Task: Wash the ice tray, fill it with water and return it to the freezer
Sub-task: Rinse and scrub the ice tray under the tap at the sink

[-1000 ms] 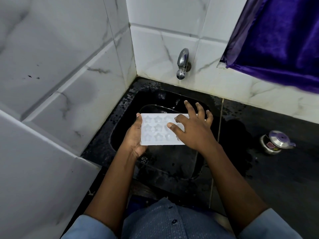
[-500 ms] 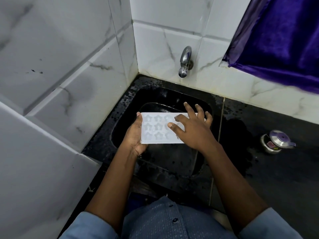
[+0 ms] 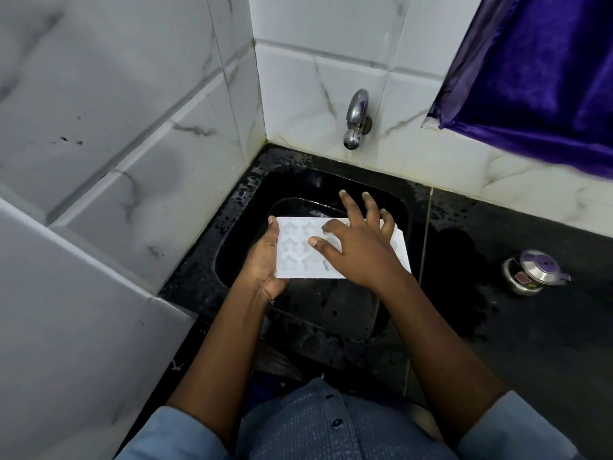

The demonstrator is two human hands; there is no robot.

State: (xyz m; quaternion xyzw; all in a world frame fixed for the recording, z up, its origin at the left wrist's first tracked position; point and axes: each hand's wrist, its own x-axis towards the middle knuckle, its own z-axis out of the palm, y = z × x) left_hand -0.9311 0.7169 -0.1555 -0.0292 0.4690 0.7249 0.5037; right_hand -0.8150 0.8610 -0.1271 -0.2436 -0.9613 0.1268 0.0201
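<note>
Holding the ice tray (image 3: 295,252) over the sink (image 3: 331,313), my left grip (image 3: 265,257) curled round one short edge and my right grip (image 3: 358,247) splayed flat on top (clasping nothing), I risk levering it loose by pressing too hard.

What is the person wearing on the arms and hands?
The left sleeve and right sleeve are light blue and end near the elbows, leaving the forearms bare. No gloves, rings or watch show on the left hand or right hand.
</note>
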